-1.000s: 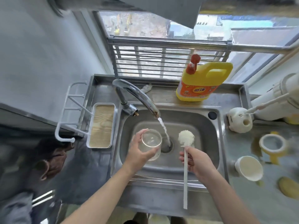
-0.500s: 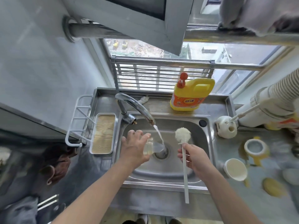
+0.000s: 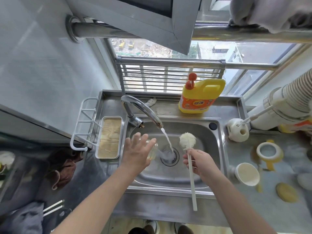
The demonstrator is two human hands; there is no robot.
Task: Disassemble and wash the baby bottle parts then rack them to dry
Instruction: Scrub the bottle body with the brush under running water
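Observation:
My left hand (image 3: 136, 153) holds the clear glass baby bottle (image 3: 152, 150) over the steel sink (image 3: 209, 159), tipped on its side with its mouth toward the drain (image 3: 169, 157). The hand covers most of the bottle. Water runs from the curved faucet (image 3: 141, 109) into the drain, just right of the bottle's mouth. My right hand (image 3: 200, 163) grips the white handle of a bottle brush (image 3: 187, 141), bristle head up, to the right of the stream. On the counter at right lie the yellow-handled bottle collar (image 3: 268, 152), a cream cap (image 3: 247, 173) and a yellow disc (image 3: 286, 192).
A yellow dish-soap jug (image 3: 200, 97) stands behind the sink. A white drying rack with a tray (image 3: 109, 137) sits at the sink's left. A white brush holder (image 3: 238, 130) is at the right rim. A brown cloth (image 3: 63, 166) lies on the left counter.
My left hand has tipped the bottle from mouth-up to lying sideways toward the drain. The brush stays upright in my right hand. The view has tilted up toward the window.

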